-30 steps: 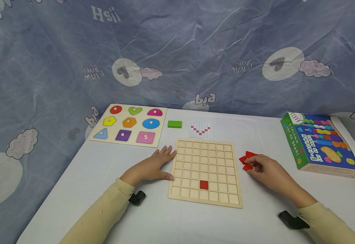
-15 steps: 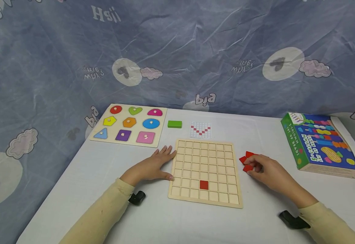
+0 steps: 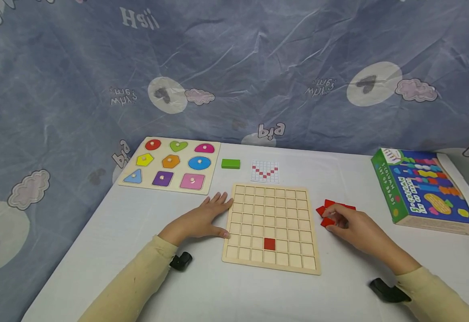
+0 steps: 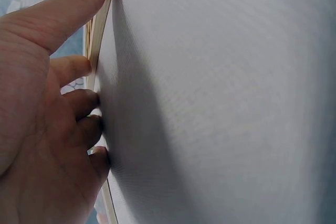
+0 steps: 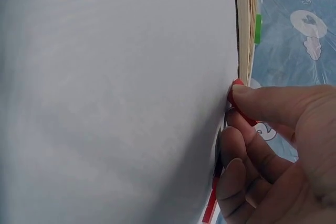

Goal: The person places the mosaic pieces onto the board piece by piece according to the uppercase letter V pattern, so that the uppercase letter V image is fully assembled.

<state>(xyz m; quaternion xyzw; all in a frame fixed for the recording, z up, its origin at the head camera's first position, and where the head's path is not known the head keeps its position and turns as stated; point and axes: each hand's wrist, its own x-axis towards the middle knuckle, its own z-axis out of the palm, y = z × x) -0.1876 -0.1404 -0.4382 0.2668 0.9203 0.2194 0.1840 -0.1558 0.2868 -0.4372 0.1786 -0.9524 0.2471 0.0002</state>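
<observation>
A square wooden grid board (image 3: 257,264) lies on the table, with one red square tile (image 3: 269,243) in a low middle cell. At its left edge rests my left hand (image 3: 202,219), fingers spread, the thumb and a fingertip touching the frame; the left wrist view shows the hand (image 4: 47,108) against that edge. Right of the board, my right hand (image 3: 357,226) pinches a red tile (image 3: 327,222) between thumb and index finger. In the right wrist view this tile (image 5: 245,117) is partly hidden by the thumb. More red tiles (image 3: 330,203) lie beside and behind the fingers, partly covered.
Behind the board lie a pattern card (image 3: 264,172) with a red V and a green block (image 3: 230,164). A shape puzzle (image 3: 166,188) with knobbed pieces is at back left. A colourful box (image 3: 431,192) stands at the right. A printed cloth (image 3: 234,71) hangs behind the table.
The back of my right hand has shifted slightly, so more of the red tiles behind it show. My left hand and the board have stayed in place.
</observation>
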